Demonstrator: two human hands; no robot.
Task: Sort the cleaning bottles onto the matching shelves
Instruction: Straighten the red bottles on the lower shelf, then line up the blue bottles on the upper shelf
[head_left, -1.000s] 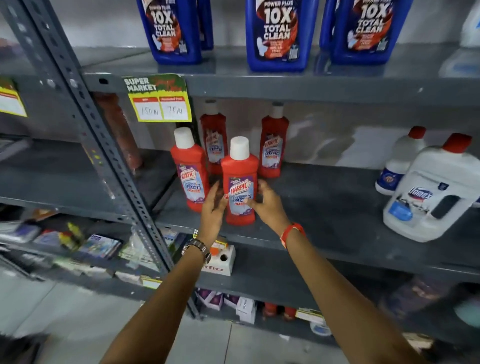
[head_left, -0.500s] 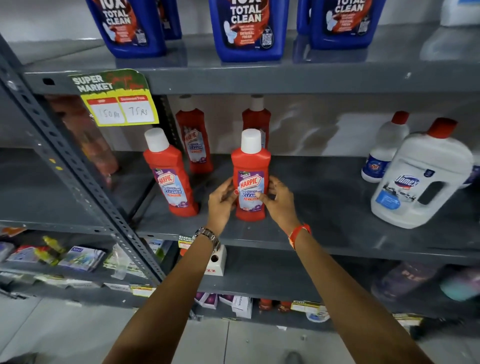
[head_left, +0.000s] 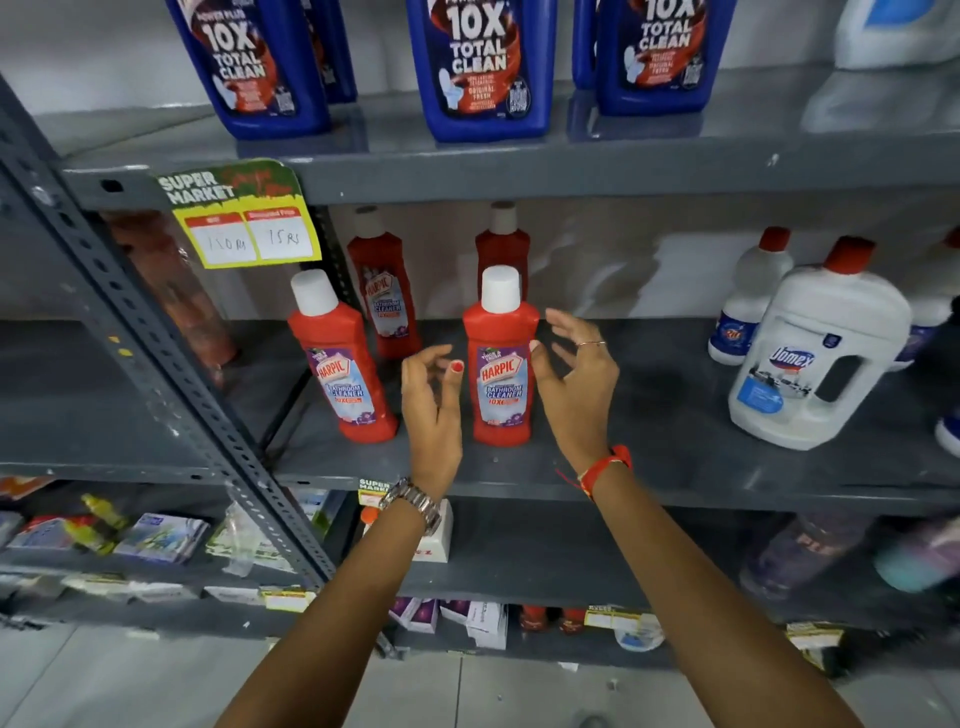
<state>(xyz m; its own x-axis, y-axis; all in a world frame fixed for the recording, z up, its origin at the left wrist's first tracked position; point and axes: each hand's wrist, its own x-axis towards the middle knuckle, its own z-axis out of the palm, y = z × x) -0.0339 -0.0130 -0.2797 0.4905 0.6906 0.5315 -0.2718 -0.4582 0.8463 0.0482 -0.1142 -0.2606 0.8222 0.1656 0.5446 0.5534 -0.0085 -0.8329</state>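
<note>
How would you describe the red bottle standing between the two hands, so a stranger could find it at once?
Find the grey middle shelf, below the blue bottles. Four red Harpic bottles stand at its left. Yours is the front right red bottle, between the open left hand and right hand.

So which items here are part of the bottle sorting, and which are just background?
Job:
red Harpic bottle between both open hands
left hand
right hand
other red Harpic bottles
blue bottles
white Domex jug

Background:
price tag
boxes on lower shelf
</note>
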